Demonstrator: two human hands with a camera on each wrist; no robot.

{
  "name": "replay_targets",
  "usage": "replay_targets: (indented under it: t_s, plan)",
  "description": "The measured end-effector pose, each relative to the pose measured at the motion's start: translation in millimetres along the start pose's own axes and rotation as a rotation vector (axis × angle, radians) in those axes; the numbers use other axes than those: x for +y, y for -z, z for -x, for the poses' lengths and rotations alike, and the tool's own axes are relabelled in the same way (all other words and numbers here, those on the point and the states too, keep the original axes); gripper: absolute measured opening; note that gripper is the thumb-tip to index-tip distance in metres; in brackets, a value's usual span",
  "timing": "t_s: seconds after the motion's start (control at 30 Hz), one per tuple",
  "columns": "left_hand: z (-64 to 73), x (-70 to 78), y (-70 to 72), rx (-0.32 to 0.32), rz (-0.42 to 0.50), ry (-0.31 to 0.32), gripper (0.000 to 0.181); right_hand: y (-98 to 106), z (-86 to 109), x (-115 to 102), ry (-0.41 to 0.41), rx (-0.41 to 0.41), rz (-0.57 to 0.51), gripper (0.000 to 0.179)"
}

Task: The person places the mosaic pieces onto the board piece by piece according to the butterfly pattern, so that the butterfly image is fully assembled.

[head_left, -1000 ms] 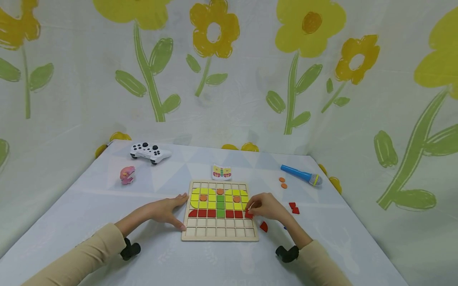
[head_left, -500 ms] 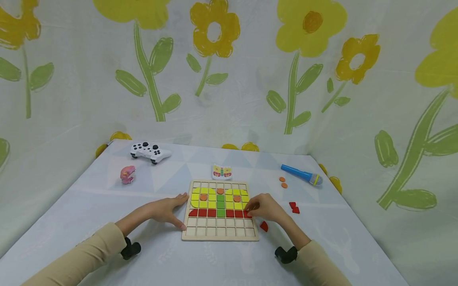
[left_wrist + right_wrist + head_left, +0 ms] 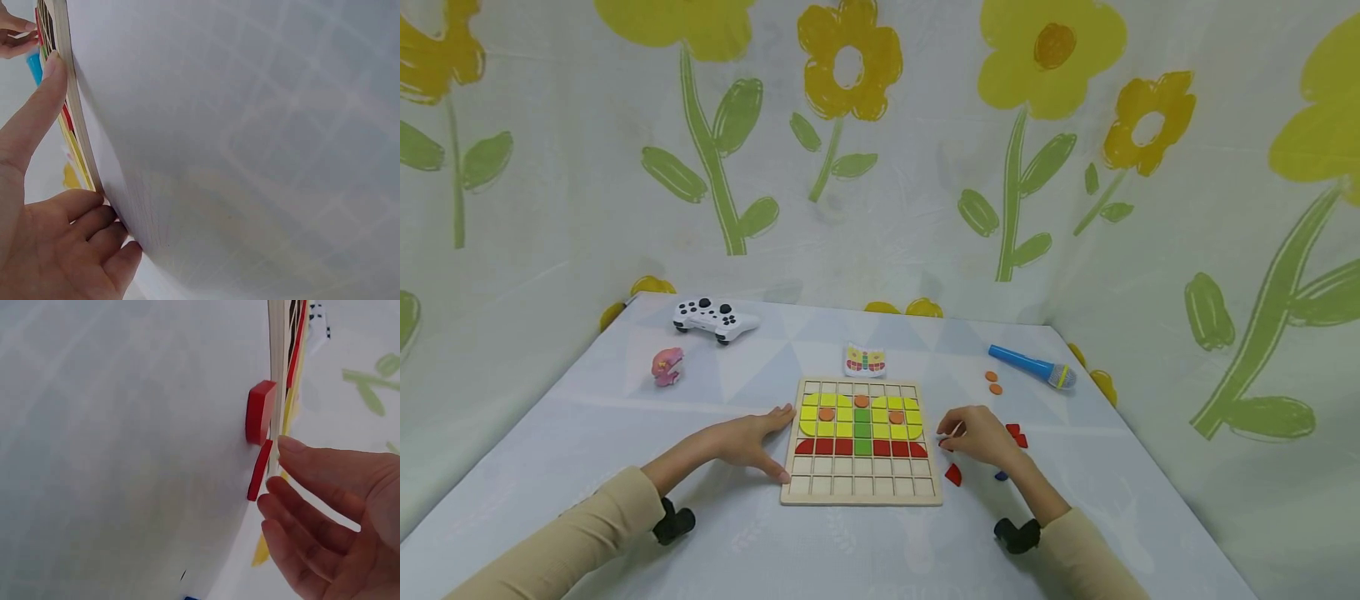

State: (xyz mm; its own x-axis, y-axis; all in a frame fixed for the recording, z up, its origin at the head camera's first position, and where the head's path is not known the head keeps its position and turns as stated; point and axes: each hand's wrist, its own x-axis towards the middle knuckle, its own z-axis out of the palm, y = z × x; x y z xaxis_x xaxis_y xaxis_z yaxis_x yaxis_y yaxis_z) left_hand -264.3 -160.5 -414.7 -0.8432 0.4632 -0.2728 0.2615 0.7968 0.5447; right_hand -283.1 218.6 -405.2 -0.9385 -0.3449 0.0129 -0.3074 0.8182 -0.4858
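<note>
A wooden grid board [image 3: 861,487] lies mid-table with yellow, red, green and orange pieces set in it as a butterfly pattern. My left hand [image 3: 748,443] rests at its left side; in the left wrist view the thumb [image 3: 47,94] lies along the board's edge. My right hand [image 3: 981,435] is just off the board's right side. Its thumb and forefinger are apart, with the tips right at a small red piece [image 3: 259,472] on the table. Another red piece [image 3: 259,412], a quarter round, lies nearer the front, beside the board.
Behind the board lies a butterfly picture card [image 3: 865,361]. At right are orange discs [image 3: 993,383], red pieces [image 3: 1018,437], a blue piece [image 3: 1002,476] and a blue microphone [image 3: 1033,368]. A white game controller [image 3: 713,320] and a pink figurine [image 3: 666,367] are at left.
The right hand has let go of the red piece, now in the right end of the red row, and moved right off the board to another red piece. The left hand stays put.
</note>
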Motion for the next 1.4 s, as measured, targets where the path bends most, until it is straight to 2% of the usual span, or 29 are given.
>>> replay_targets:
  t_s: [0.2,0.47,0.57,0.7,0.8,1.1,1.4]
  plan:
    - [0.3,0.5,0.2,-0.001,-0.003,0.000,0.109,1.9,0.9,5.9,-0.080,-0.006,0.042,0.015]
    - [0.6,0.9,0.4,-0.001,0.005,-0.014,0.109,1.7,-0.1,12.2,-0.095,-0.040,-0.005,0.018]
    - [0.1,0.3,-0.2,-0.002,0.009,-0.013,0.109,1.9,-0.4,13.5,-0.048,-0.037,-0.036,0.018]
    - [0.0,-0.7,-0.9,0.000,0.010,-0.009,0.109,2.7,-0.3,9.8,0.079,-0.025,-0.074,0.010]
    - [-0.5,-1.5,-0.9,0.001,0.007,-0.010,0.110,2.3,-1.4,-1.6,0.151,-0.027,-0.102,0.011]
    - [-1.1,-1.9,0.1,-0.001,0.007,-0.006,0.111,-17.1,-16.3,-55.4,0.201,-0.083,-0.214,0.015]
    - [0.8,-0.4,0.6,-0.004,0.014,-0.006,0.109,-46.5,-33.0,-101.9,0.335,-0.186,-0.190,0.013]
